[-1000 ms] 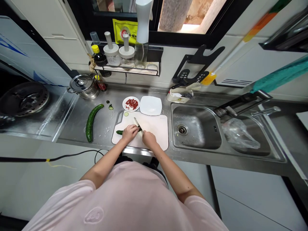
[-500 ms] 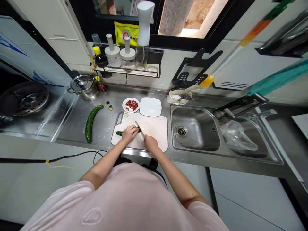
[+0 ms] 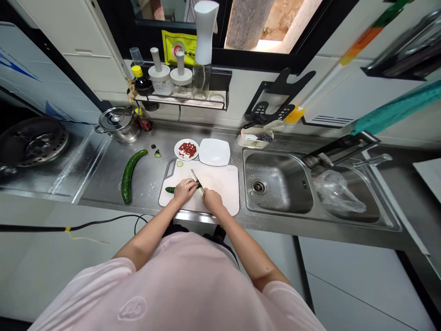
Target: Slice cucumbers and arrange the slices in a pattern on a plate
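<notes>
On the white cutting board [image 3: 222, 193] lies a piece of cucumber [image 3: 170, 189], partly hidden under my left hand [image 3: 185, 190]. The fingers of that hand are closed over it. My right hand [image 3: 212, 201] grips a knife [image 3: 197, 178] by its handle, and the blade rests at the cucumber's right end, close to my left fingertips. A pale cucumber slice [image 3: 179, 163] lies near the board's upper left corner. Left of the board, a long curved cucumber [image 3: 128, 177] is on the steel counter.
Behind the board stand a plate of chopped red pieces [image 3: 180, 143] and a white square plate [image 3: 214, 152]. To the right is the sink [image 3: 285, 184], with a plastic bag [image 3: 337, 191] in its second basin. A lidded pot [image 3: 119, 126] stands at the back left.
The knife and my right hand have shifted slightly left, and the blade stays beside my left fingers. My left hand keeps its hold on the cucumber. The whole view has moved a little.
</notes>
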Tool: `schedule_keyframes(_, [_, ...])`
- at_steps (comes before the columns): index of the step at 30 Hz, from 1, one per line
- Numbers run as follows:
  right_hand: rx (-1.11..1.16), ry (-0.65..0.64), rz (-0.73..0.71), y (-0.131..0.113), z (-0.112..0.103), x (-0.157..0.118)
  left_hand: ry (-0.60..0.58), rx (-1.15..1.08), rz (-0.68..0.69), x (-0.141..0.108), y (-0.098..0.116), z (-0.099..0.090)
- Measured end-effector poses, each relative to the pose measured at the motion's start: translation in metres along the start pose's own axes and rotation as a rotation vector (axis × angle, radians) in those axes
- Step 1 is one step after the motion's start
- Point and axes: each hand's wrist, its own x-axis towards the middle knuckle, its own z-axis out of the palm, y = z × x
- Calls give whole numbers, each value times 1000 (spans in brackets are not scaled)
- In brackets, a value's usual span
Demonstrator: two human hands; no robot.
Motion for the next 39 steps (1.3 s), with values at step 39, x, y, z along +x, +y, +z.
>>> schedule_keyframes(39, [-1,-23,8,-3,1,6,-9,-16,-29,0,1,0])
